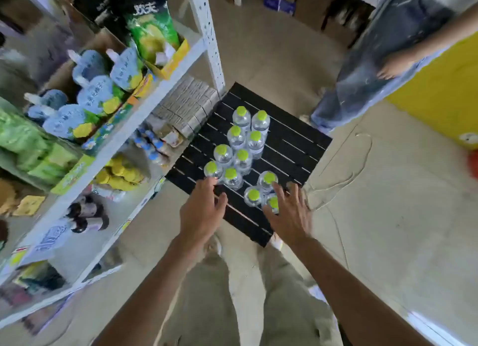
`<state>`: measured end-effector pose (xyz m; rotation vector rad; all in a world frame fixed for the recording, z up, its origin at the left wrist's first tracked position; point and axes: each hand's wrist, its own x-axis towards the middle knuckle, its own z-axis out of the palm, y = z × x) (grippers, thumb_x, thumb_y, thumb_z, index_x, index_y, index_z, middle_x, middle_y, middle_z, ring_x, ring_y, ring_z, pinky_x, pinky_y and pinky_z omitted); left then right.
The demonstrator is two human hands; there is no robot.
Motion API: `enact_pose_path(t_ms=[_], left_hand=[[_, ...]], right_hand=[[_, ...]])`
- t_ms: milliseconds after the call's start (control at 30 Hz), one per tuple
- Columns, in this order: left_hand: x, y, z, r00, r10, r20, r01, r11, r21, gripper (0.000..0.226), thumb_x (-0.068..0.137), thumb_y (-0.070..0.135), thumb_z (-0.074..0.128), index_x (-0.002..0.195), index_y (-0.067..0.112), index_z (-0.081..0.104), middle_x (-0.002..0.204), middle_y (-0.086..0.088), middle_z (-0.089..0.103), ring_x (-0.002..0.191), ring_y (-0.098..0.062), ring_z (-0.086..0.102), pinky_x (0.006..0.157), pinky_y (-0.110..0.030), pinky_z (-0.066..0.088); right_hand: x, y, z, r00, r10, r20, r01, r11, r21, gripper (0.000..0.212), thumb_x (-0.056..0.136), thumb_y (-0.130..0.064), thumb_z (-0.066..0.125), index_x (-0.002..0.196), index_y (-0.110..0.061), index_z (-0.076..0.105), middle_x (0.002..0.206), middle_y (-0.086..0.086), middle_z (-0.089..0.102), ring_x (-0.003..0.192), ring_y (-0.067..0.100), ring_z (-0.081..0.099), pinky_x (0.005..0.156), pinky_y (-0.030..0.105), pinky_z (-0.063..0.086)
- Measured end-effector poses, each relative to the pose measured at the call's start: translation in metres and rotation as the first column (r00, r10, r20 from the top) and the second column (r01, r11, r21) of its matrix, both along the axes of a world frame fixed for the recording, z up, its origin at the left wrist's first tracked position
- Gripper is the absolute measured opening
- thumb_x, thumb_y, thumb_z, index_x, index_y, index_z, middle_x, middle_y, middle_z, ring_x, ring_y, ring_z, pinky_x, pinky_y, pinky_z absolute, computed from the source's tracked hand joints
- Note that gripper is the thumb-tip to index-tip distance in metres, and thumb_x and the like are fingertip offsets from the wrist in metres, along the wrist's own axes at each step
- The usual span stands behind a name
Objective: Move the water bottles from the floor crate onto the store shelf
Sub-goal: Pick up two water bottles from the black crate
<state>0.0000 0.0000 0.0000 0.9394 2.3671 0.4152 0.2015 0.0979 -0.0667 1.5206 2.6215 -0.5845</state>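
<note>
Several clear water bottles with lime-green caps (242, 157) stand upright on a black slatted crate (292, 149) on the floor. My left hand (204, 211) reaches down with fingers spread, its fingertips at the nearest left bottle (212, 168). My right hand (289, 214) is spread open over a group of three bottles (254, 195) at the crate's near right, touching one of them. Neither hand grips anything. The white metal store shelf (160, 87) stands to the left.
The shelf holds snack bags, blue pouches and small bottles on several levels; its white upright post (207, 35) meets the crate's far corner. Another person in jeans (375, 74) stands at the far right beside a yellow object (445, 87). My own legs are below.
</note>
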Motion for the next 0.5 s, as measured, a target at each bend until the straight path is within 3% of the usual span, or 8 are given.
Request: enact_pose_path(t_ms=[67, 133, 300, 400, 500], left_hand=[[-0.026, 0.019, -0.024, 0.964, -0.147, -0.222, 0.151, 0.988, 0.002, 0.042, 0.096, 0.040, 0.062, 0.131, 0.018, 0.053, 0.122, -0.006, 0.061, 0.110, -0.029, 0.063, 0.084, -0.045, 0.056], [-0.054, 0.036, -0.049, 0.895, -0.297, -0.334, 0.314, 0.949, -0.002, 0.049, 0.094, 0.043, 0.063, 0.134, 0.017, 0.053, 0.124, -0.009, 0.059, 0.110, -0.031, 0.062, 0.086, -0.047, 0.055], [-0.094, 0.059, -0.106, 0.614, -0.652, -0.445, 0.714, 0.699, -0.040, 0.048, 0.093, 0.050, 0.052, 0.131, 0.020, 0.058, 0.114, -0.009, 0.058, 0.102, -0.031, 0.059, 0.085, -0.046, 0.050], [-0.104, 0.059, -0.123, 0.465, -0.737, -0.491, 0.851, 0.525, 0.017, 0.042, 0.092, 0.047, 0.059, 0.122, 0.018, 0.062, 0.104, -0.008, 0.057, 0.094, -0.029, 0.058, 0.078, -0.042, 0.048], [-0.115, 0.066, -0.136, 0.376, -0.755, -0.538, 0.915, 0.394, 0.087, 0.037, 0.092, 0.041, 0.062, 0.118, 0.015, 0.065, 0.097, -0.009, 0.058, 0.086, -0.028, 0.058, 0.074, -0.040, 0.050]], right_hand=[[-0.015, 0.004, -0.010, 0.997, -0.033, 0.063, 0.031, 0.999, 0.032, 0.070, 0.078, -0.051, 0.083, 0.139, -0.025, 0.060, 0.121, 0.014, 0.059, 0.106, 0.037, 0.063, 0.080, 0.047, 0.062], [-0.029, 0.000, -0.020, 0.997, -0.059, 0.039, 0.056, 0.995, 0.078, 0.065, 0.078, -0.050, 0.082, 0.135, -0.025, 0.063, 0.114, 0.013, 0.060, 0.100, 0.036, 0.061, 0.082, 0.047, 0.059], [-0.041, -0.012, -0.062, 0.998, -0.003, -0.064, 0.020, 0.965, 0.263, 0.049, 0.088, -0.051, 0.073, 0.129, -0.025, 0.074, 0.106, 0.012, 0.065, 0.092, 0.034, 0.059, 0.076, 0.045, 0.054], [-0.041, -0.016, -0.076, 0.989, 0.053, -0.138, 0.001, 0.932, 0.363, 0.030, 0.097, -0.043, 0.073, 0.116, -0.020, 0.078, 0.095, 0.012, 0.069, 0.081, 0.036, 0.066, 0.068, 0.047, 0.053], [-0.037, -0.015, -0.088, 0.980, 0.092, -0.177, -0.010, 0.909, 0.416, 0.024, 0.102, -0.038, 0.067, 0.107, -0.017, 0.079, 0.087, 0.009, 0.068, 0.073, 0.034, 0.067, 0.061, 0.044, 0.052]])
